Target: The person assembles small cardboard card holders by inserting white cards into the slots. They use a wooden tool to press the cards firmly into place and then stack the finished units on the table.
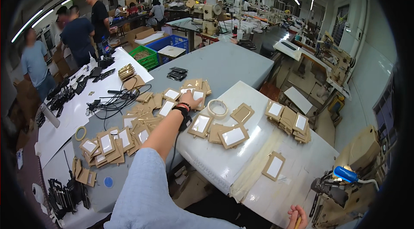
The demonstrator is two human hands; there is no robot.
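My left hand [188, 99], with dark bands at its wrist, reaches across to a heap of tan card holders [166, 109] with white windows on the grey table. Its fingers curl at the edge of one tan card holder [198, 95]; their tips are partly hidden. At the lower right, my right hand [298, 216] is closed around a thin yellow stick-like thing [297, 224], cut off by the picture's edge. One lone card holder [274, 165] lies on the white worktop above that hand. More holders [233, 136] lie on the worktop's left part, beside a tape roll [217, 109].
A stack of holders [288, 120] sits on the worktop's far side. A sewing machine [345, 186] with a blue part stands at the right. Black cables [114, 104] and black straps [67, 93] lie on the left. Crates [144, 57] and several people [77, 34] are beyond.
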